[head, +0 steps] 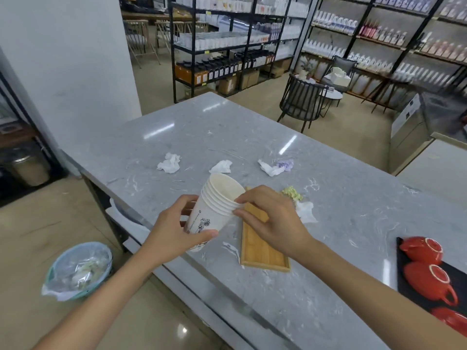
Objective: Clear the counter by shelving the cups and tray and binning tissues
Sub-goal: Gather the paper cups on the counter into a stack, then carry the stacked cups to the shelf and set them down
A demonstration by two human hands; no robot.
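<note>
Head view: both hands (177, 231) grip nested paper cups (214, 208).

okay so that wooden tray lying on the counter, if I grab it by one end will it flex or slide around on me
The wooden tray looks like rigid slatted bamboo with a raised rim, so it should stay stiff rather than flex. It appears shallow and empty, so it is probably light. The counter is glossy stone, so a push would likely make it slide easily; the rim should give a fair grip.
</note>
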